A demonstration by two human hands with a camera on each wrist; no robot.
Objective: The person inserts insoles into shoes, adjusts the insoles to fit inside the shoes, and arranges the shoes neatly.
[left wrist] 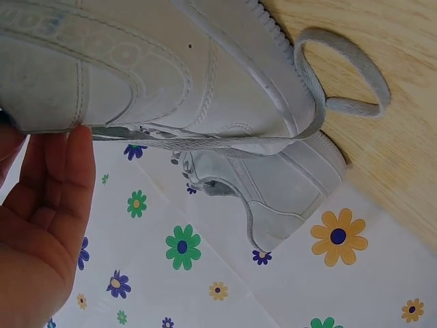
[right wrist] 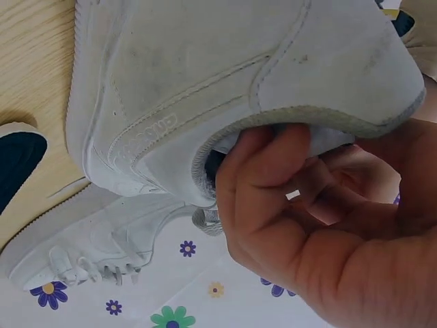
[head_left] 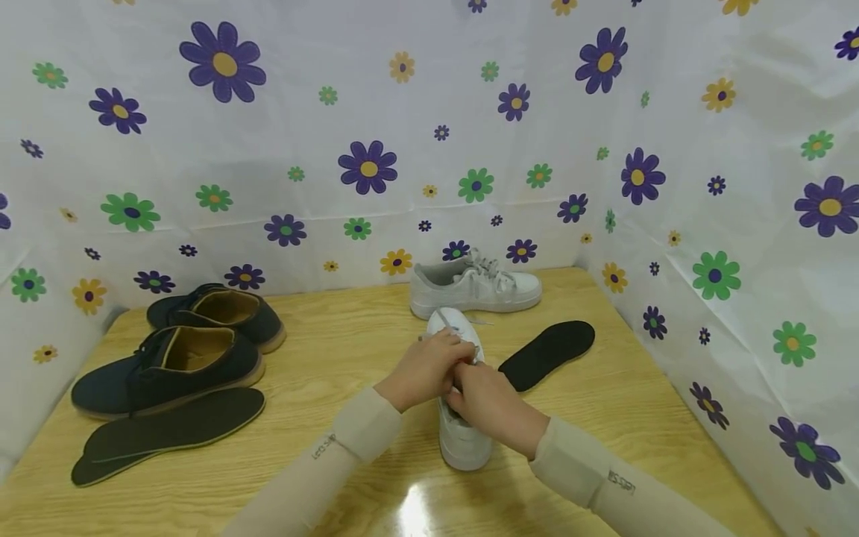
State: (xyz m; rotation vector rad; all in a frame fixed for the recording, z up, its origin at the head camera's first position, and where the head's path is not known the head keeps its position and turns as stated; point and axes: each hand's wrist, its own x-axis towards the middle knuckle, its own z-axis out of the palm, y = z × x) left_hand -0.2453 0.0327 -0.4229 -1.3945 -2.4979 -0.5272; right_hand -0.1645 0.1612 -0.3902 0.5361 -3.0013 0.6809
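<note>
A white sneaker (head_left: 463,447) sits on the wooden table, heel towards me, under both hands. My left hand (head_left: 429,365) grips the edge of its opening from the left, fingertips (left wrist: 80,147) against the upper. From the right, my right hand (head_left: 493,403) reaches into the opening with curled fingers (right wrist: 273,160); what they hold inside I cannot tell. A dark patch (right wrist: 213,164) shows inside the shoe beside those fingers. One grey lace (left wrist: 348,58) loops loosely off the sneaker. On the table to the right lies a black insole (head_left: 546,354).
A second white sneaker (head_left: 476,291) stands behind, by the flowered cloth (head_left: 302,134) that hangs around the table. At the left are two dark blue shoes (head_left: 168,377) side by side. Dark insoles (head_left: 171,425) lie overlapped in front of them on the wooden table (head_left: 322,335).
</note>
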